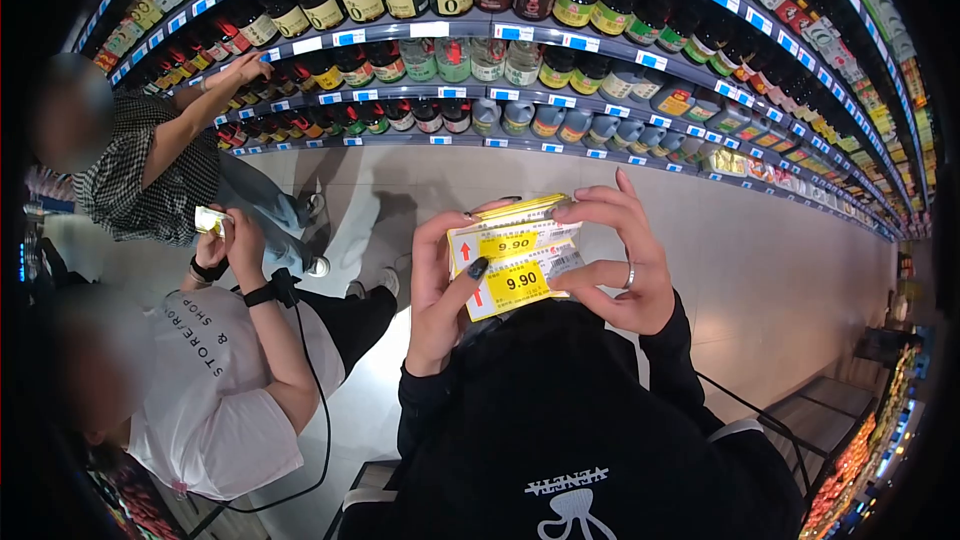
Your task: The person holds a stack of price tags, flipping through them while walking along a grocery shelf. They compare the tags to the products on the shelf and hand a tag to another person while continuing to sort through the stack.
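A stack of yellow-and-white price tags point(520, 278) is held in front of my chest, with "9.90" printed on the two front ones. My left hand point(440, 295) grips the stack's left side, its dark-nailed thumb pressed on the front face. On the other side, my right hand point(632, 265), with a ring on one finger, pinches the right edge. Its thumb lies over the barcode area and its upper fingers reach along the top edge. The back of the stack is hidden.
Shelves point(470, 28) of bottles with blue-and-white shelf labels curve across the front. At left, a person in a white shirt point(215, 380) holds small tags; another in a checked shirt point(140, 150) reaches toward the shelf. A black cable point(325, 410) hangs beside the nearer person.
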`<state>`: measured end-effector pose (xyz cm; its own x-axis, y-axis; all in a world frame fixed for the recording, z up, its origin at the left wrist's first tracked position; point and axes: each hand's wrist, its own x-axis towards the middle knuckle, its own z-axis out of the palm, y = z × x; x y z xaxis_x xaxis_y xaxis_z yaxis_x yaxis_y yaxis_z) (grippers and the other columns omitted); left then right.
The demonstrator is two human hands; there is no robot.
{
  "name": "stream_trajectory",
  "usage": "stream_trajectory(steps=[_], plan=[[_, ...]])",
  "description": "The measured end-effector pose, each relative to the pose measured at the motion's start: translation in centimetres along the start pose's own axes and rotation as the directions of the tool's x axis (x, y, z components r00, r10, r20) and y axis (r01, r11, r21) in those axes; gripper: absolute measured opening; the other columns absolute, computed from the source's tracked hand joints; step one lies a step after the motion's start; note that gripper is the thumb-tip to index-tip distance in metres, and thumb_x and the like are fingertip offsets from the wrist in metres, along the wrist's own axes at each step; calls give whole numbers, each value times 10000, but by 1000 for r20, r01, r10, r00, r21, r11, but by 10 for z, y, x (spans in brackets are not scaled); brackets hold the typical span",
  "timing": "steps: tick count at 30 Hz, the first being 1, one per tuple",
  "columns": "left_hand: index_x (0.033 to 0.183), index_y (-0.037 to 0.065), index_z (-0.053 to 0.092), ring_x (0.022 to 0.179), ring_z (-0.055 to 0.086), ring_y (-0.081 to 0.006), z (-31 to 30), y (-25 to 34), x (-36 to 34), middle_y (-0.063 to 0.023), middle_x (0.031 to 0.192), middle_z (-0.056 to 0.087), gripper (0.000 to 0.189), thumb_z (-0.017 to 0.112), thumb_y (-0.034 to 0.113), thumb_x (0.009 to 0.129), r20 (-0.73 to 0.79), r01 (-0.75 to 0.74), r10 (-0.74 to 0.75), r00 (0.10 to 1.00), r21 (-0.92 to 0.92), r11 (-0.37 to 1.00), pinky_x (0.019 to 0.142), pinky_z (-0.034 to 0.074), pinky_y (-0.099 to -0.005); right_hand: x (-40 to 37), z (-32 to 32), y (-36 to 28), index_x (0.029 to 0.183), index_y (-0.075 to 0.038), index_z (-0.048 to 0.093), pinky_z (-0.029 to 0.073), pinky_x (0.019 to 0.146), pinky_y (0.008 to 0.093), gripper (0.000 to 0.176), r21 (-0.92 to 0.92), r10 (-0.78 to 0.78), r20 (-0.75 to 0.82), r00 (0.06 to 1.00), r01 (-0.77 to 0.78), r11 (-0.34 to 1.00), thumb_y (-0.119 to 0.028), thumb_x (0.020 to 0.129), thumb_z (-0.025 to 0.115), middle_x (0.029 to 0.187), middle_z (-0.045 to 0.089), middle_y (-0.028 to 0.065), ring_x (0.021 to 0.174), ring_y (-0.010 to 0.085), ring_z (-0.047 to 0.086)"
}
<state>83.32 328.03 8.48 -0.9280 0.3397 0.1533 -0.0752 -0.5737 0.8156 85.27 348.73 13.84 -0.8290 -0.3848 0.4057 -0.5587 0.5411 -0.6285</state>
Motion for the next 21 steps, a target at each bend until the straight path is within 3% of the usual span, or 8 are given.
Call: stream_trajectory(steps=[11, 13, 14, 16, 17, 20, 21], plan=[[1196, 83, 312, 1152, 430, -253, -1, 6, 1, -241, 1263, 418, 489, 469, -12, 743, 9, -21, 21, 1000, -37, 999, 959, 339, -328, 4, 3, 0, 773, -183, 689, 186, 1033, 547, 210, 32, -5, 3, 1000, 5, 999, -33, 625, 683, 1164, 549, 56, 1106, 277, 490], [1193, 79, 316, 1159, 424, -255, 1, 9, -1, -239, 1258, 421, 497, 473, -3, 728, -39, 31, -34, 999, -69, 997, 976, 318, -333, 6, 3, -3, 774, -186, 692, 201, 1030, 542, 218, 47, -11, -8, 1000, 11, 999, -30, 622, 682, 1184, 536, 68, 1120, 281, 485], [1192, 79, 321, 1158, 423, -254, -5, 4, -6, -237, 1256, 424, 484, 480, 11, 740, -90, 20, -17, 996, 35, 999, 976, 317, -331, 8, 4, -2, 774, -186, 692, 201, 1030, 542, 218, 37, -43, -20, 999, 44, 998, -30, 622, 682, 1184, 536, 68, 1120, 281, 485], [1201, 78, 321, 1146, 428, -239, -6, 4, -1, -226, 1248, 437, 464, 479, 26, 769, -37, -40, 43, 998, 73, 997, 961, 333, -319, 8, 6, 0, 777, -173, 689, 218, 1022, 541, 213, 83, -8, 1, 1000, 8, 997, -28, 621, 681, 1210, 519, 84, 1145, 295, 468], [1189, 86, 341, 1107, 467, -240, -2, 4, 2, -229, 1199, 476, 506, 536, 78, 722, -94, -12, 15, 996, 23, 1000, 901, 373, -278, 8, 6, 0, 783, -161, 690, 237, 1018, 530, 215, 86, -2, 19, 1000, 0, 996, -28, 614, 688, 1230, 503, 107, 1166, 313, 447], [1186, 99, 328, 1108, 468, -241, 4, 16, -1, -244, 1211, 469, 472, 518, 63, 756, -206, 67, -54, 977, 61, 996, 883, 386, -275, 9, 10, -1, 769, -167, 714, 232, 1025, 515, 217, 87, 4, -60, 998, 1, 996, -32, 600, 701, 1238, 492, 153, 1185, 334, 426], [1213, 118, 298, 1107, 467, -243, 5, 13, 1, -256, 1234, 453, 479, 489, 38, 781, -181, 13, -15, 983, -13, 1000, 870, 396, -278, 10, 10, -2, 772, -161, 714, 305, 976, 470, 221, 63, -11, -80, 997, 16, 998, -34, 591, 712, 1213, 499, 160, 1141, 321, 442]])
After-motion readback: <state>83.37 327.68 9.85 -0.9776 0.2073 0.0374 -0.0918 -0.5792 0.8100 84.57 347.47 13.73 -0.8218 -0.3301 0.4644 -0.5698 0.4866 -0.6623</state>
